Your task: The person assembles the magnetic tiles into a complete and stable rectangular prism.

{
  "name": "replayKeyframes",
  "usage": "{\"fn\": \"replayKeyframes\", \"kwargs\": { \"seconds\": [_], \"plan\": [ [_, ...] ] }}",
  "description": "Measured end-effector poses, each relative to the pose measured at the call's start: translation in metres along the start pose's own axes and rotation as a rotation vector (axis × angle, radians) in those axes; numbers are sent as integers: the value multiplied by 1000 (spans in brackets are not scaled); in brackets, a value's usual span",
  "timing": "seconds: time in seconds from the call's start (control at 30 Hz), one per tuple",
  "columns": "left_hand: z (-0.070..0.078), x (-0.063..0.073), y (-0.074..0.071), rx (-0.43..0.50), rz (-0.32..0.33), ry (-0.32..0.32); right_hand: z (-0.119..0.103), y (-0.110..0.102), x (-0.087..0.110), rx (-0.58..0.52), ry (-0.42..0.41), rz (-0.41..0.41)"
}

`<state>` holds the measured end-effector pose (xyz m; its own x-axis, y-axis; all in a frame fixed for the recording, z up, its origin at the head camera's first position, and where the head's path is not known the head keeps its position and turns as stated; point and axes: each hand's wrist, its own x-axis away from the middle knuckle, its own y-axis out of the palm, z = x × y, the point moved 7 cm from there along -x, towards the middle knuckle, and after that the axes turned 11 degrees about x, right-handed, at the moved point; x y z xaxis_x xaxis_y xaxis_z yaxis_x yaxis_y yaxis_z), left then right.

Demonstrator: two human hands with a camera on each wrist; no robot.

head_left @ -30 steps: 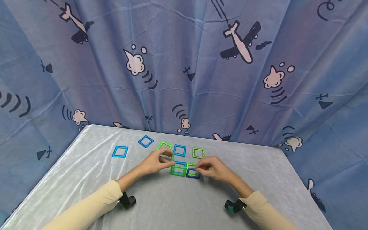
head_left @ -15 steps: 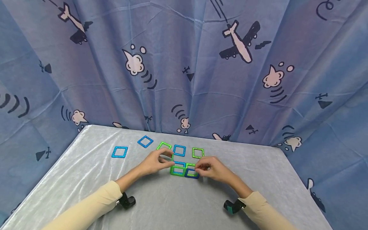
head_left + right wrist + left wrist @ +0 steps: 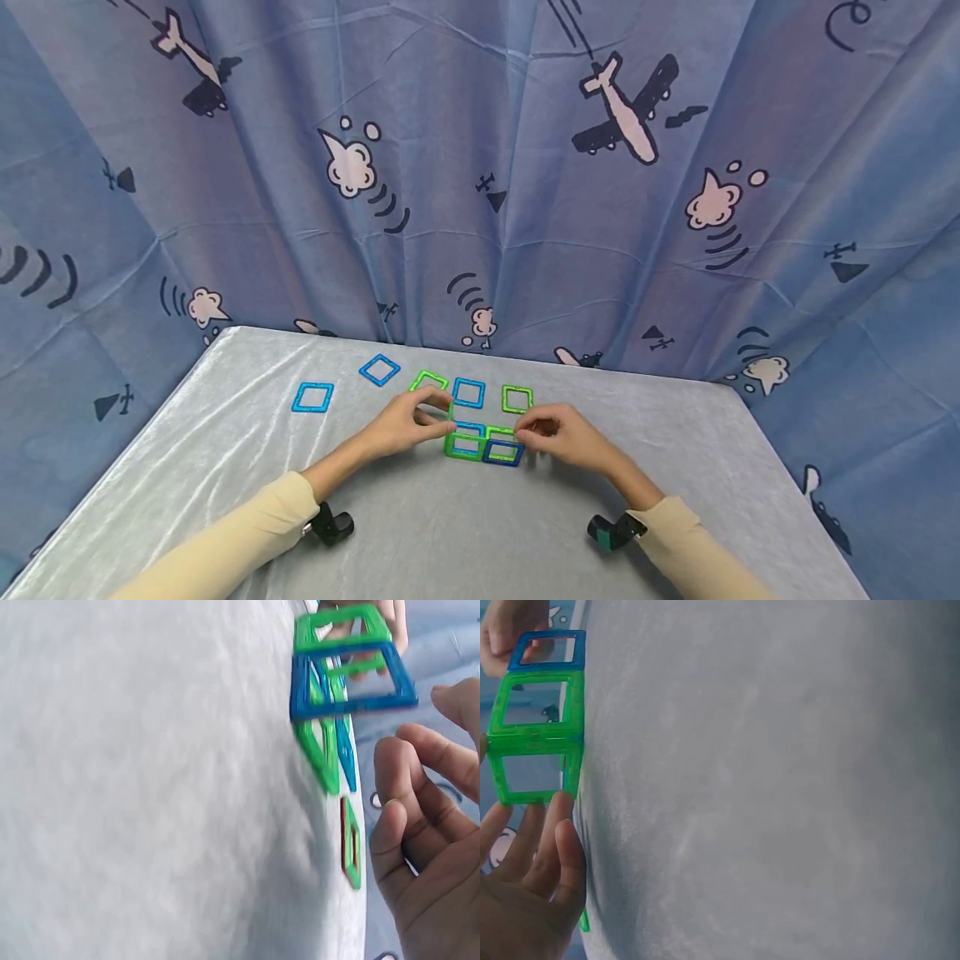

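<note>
Left hand (image 3: 401, 423) pinches a green frame (image 3: 571, 774), partly hiding a lime frame (image 3: 432, 375) toward the desk's (image 3: 465, 533) far edge; right hand (image 3: 562, 437) relaxed.

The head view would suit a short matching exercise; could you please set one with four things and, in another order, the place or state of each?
Column one
1. Airplane-print curtain
2. Dark blue square tile
3. Blue square tile nearest the curtain
4. Left hand

Column two
A. At the left end of the tile structure
B. Hanging behind the table
C. Lying flat, one corner pointing toward the person
D. Standing on edge beside a green square tile

Pairs: 1-B, 2-D, 3-C, 4-A
</note>
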<state>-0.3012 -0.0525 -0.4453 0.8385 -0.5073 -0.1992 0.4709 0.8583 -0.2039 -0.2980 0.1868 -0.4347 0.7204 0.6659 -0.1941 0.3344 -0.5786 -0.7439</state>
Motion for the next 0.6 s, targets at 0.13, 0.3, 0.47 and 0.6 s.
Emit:
{"fn": "replayKeyframes", "kwargs": {
  "seconds": [0.13, 0.3, 0.47, 0.6],
  "plan": [
    [-5, 0, -1, 5, -1, -3, 13, -2, 1, -46, 40, -15],
    [-6, 0, -2, 26, -5, 2, 27, -2, 0, 11, 81, -41],
    [-6, -1, -1, 7, -8, -5, 31, -1, -4, 61, 92, -72],
    [-6, 0, -1, -6, -9, -13, 29, 2, -7, 79, 72, -98]
  ]
}}
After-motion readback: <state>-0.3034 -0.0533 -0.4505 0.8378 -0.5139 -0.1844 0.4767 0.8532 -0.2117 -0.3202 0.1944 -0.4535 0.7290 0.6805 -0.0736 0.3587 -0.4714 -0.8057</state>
